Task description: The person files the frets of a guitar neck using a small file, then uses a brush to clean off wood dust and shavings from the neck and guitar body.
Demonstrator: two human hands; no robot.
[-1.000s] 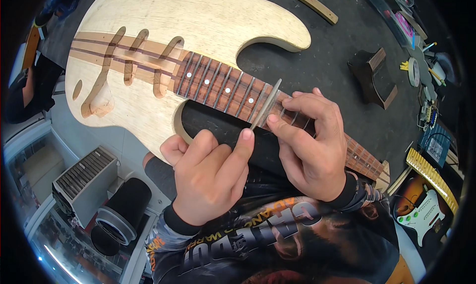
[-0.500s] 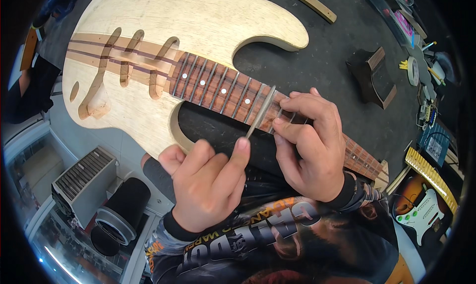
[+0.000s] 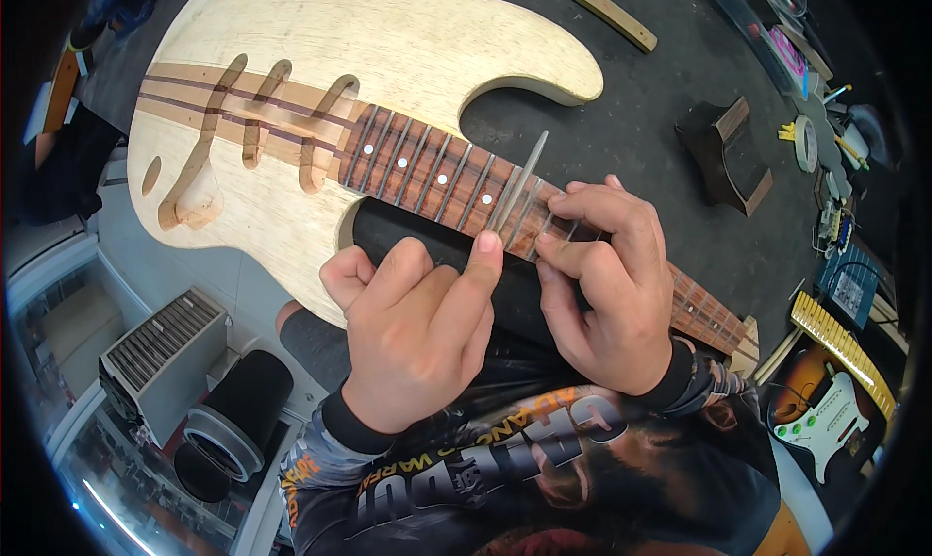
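An unfinished pale wood guitar body lies slantwise with its dark fretboard running down to the right. My left hand is closed on a slim metal file, the index finger stretched along it. The file lies across the fretboard, its far tip sticking out past the far edge. My right hand bends over the neck just right of the file. Its thumb and index finger press a thin, see-through strip onto the fretboard; part of that strip is hidden under the fingers.
A dark wooden neck rest stands on the black bench. A curved wooden bar lies at the far edge. Tape and small tools crowd the right side. A sunburst guitar lies lower right. A black bin stands at left.
My left hand has pushed the file away from me across the fretboard, so its tip reaches farther out. The right hand keeps its place; the guitar body shifts slightly in view.
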